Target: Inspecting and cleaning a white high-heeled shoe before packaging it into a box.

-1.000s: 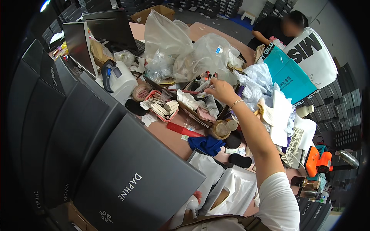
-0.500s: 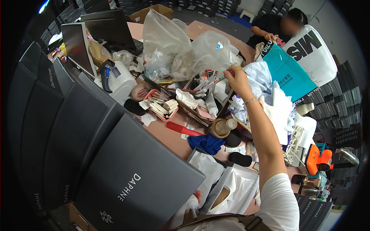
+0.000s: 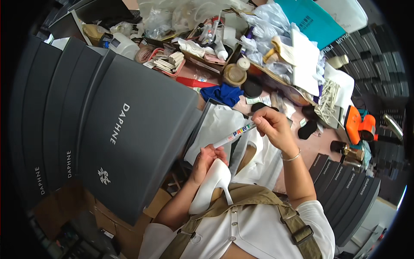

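Note:
A white paint marker (image 3: pixel 235 136) slants between my hands. My right hand (image 3: pixel 272 126) is closed around its upper end. The marker's lower end meets the curled fingers of my left hand (image 3: pixel 208 163); whether they pinch it I cannot tell. Held by my left hand against my body is a white high-heeled shoe (image 3: pixel 212 181), its thin heel pointing down toward my apron. Just beyond my hands, an open shoe box (image 3: pixel 263 162) holds white tissue paper and another pale shoe (image 3: pixel 253 149), partly hidden by the marker and my right hand.
Large dark grey shoe boxes (image 3: pixel 142 125) are stacked at my left. Behind lie a blue cloth (image 3: pixel 222 94), a brown jar (image 3: pixel 235 74) and a carton of small supplies (image 3: pixel 202 64). White plastic bags (image 3: pixel 267 21) and an orange tool (image 3: pixel 360 125) are at the right.
My right hand has drawn back from the supplies carton toward my body and now holds the paint marker. My left hand and the shoe have come into fuller view. The head view has tilted down.

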A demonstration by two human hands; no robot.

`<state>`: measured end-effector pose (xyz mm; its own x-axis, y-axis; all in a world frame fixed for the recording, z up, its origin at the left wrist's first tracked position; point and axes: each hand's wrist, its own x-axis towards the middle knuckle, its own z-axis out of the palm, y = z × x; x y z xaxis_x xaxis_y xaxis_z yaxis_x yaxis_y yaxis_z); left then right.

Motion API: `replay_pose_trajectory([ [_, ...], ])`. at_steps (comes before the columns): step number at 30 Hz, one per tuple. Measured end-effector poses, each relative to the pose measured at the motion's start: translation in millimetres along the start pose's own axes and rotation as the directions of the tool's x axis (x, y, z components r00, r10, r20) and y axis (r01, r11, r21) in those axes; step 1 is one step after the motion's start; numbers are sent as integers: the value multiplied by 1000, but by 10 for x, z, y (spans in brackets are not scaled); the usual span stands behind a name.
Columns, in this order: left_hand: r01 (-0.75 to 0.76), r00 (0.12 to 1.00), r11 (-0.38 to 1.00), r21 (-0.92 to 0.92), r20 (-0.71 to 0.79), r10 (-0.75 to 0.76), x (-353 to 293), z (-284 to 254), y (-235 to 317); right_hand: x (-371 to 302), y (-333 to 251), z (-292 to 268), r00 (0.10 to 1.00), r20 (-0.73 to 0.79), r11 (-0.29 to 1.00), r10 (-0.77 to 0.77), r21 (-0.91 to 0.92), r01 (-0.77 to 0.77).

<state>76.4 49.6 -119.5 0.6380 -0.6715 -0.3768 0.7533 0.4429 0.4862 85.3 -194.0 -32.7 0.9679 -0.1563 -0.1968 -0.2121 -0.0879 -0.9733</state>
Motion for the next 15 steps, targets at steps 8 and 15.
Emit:
replay_pose_trajectory([
  [8,99,981,932,348,126,-151,-185,504,-96,-893,110,142,969,-176,926,-171,307,220],
  [15,129,947,886,446,208,-243,-297,725,-242,-1094,307,520,961,-275,448,18,862,239],
])
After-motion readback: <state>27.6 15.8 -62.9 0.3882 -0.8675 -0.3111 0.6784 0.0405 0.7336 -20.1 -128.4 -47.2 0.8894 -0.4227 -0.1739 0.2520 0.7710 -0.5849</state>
